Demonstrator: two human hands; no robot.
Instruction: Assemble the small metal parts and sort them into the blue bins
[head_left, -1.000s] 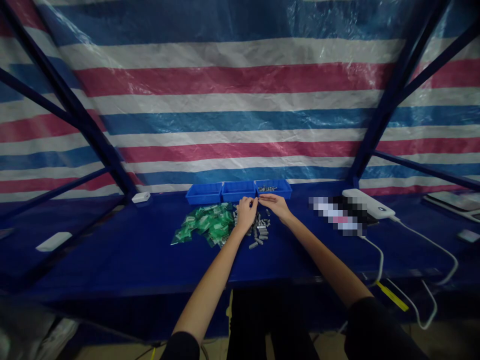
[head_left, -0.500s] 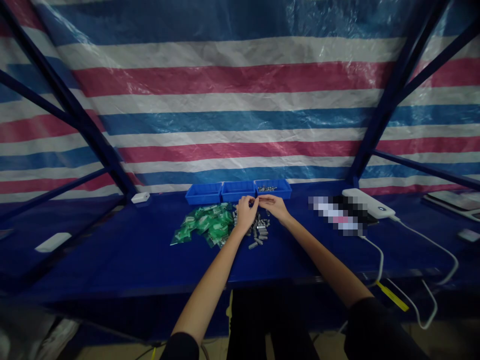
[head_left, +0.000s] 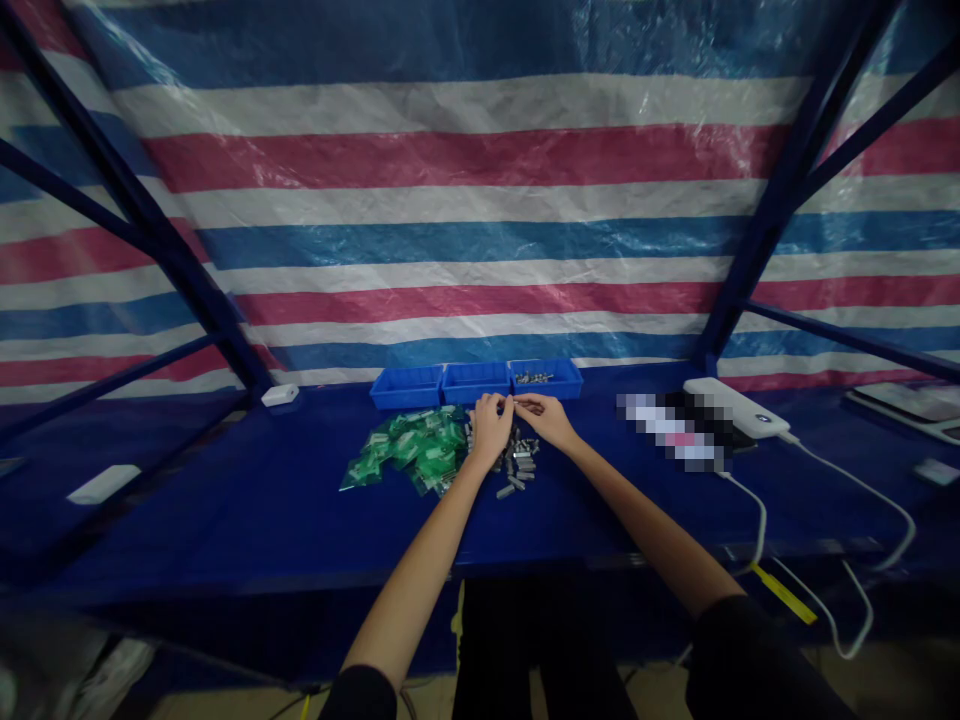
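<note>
My left hand (head_left: pixel 491 425) and my right hand (head_left: pixel 549 418) meet at the fingertips, above a loose heap of small grey metal cylinders (head_left: pixel 523 462). The fingers of both are closed in a pinch; whatever lies between them is too small or too hidden to name. To the left of my left hand lies a pile of small clear bags with green contents (head_left: pixel 420 445). Just beyond the hands stands a blue bin (head_left: pixel 568 380) holding small metal parts (head_left: pixel 534 378).
Two more blue bins (head_left: pixel 405 388) join that one in a row along the back of the blue table (head_left: pixel 300 520). A white power bank (head_left: pixel 739 408) with a white cable (head_left: pixel 763 520) lies on the right. White boxes (head_left: pixel 280 395) lie on the left. Blue frame posts rise at both sides.
My right hand has drawn slightly nearer, its fingers curling more and meeting the left fingertips. The left hand stays nearly in place. Bags and bins have not moved.
</note>
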